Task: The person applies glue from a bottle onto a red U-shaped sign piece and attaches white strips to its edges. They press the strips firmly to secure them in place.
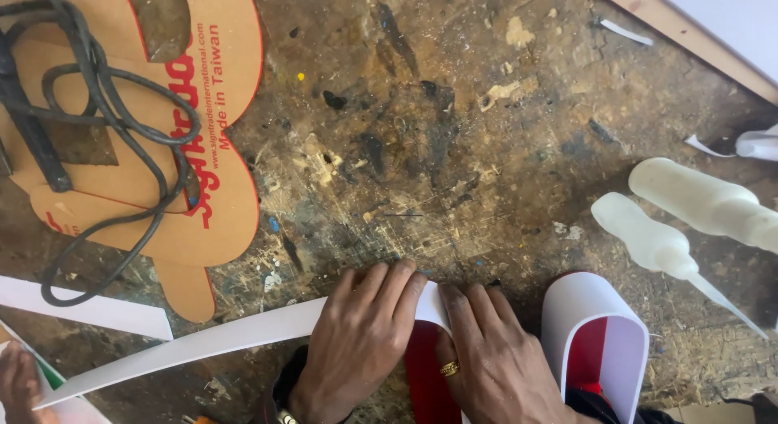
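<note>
My left hand [356,343] and my right hand [494,359] press side by side, fingers flat, on a long white strip [203,343] that runs left across a stained wooden bench. A bend in the strip lies under the fingertips. Between the hands a red face of the sheet [427,375] shows. To the right the same white material curls up into a loop [624,327] with red inside. My right hand wears a gold ring. A dark band sits at my left wrist.
Two whitish squeeze bottles [656,242] with pointed nozzles lie at the right. A brown cardboard cutout [203,149] with a black cable [105,108] on it lies at the upper left. Another person's hand [16,383] shows at the lower left, beside white offcuts [89,311].
</note>
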